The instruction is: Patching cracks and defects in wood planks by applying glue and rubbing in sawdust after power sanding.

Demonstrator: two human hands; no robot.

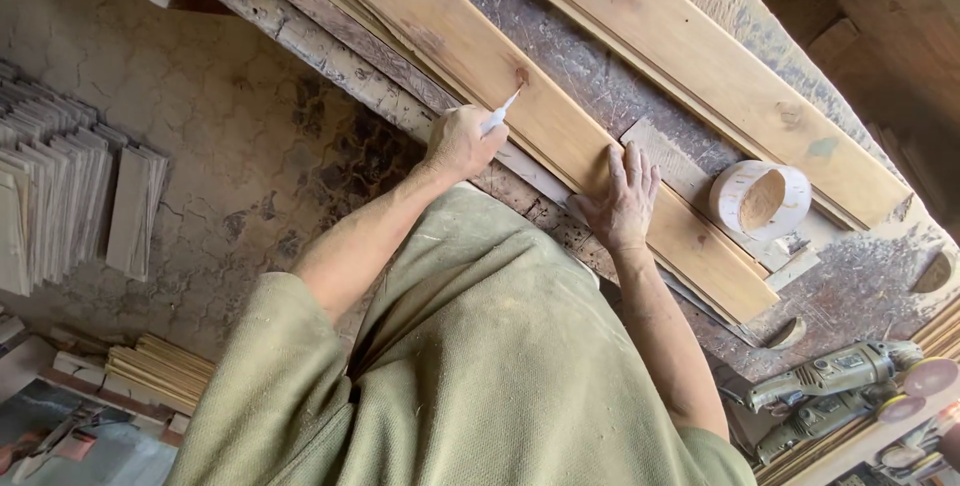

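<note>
white spatula (503,109) in left hand (462,142) closed grip, tip on plank (560,126) knot; right hand (622,201) flat, open.

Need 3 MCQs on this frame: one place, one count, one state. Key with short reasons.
1. Where does the tip of the slim white applicator tool rest?
A. on a dark knot in the long pale wooden plank
B. on a glass jar
C. on a metal ruler

2. How many grey-green power sanders lie at the lower right?
A. one
B. two
C. four

3. How is the right hand placed?
A. fisted round a hammer
B. flat, fingers spread, on the plank
C. raised clear of the plank

Key:
1 A: the left hand grips the tool with its tip on the knot.
2 B: two sanders lie side by side.
3 B: the palm is down on the wood.
</note>
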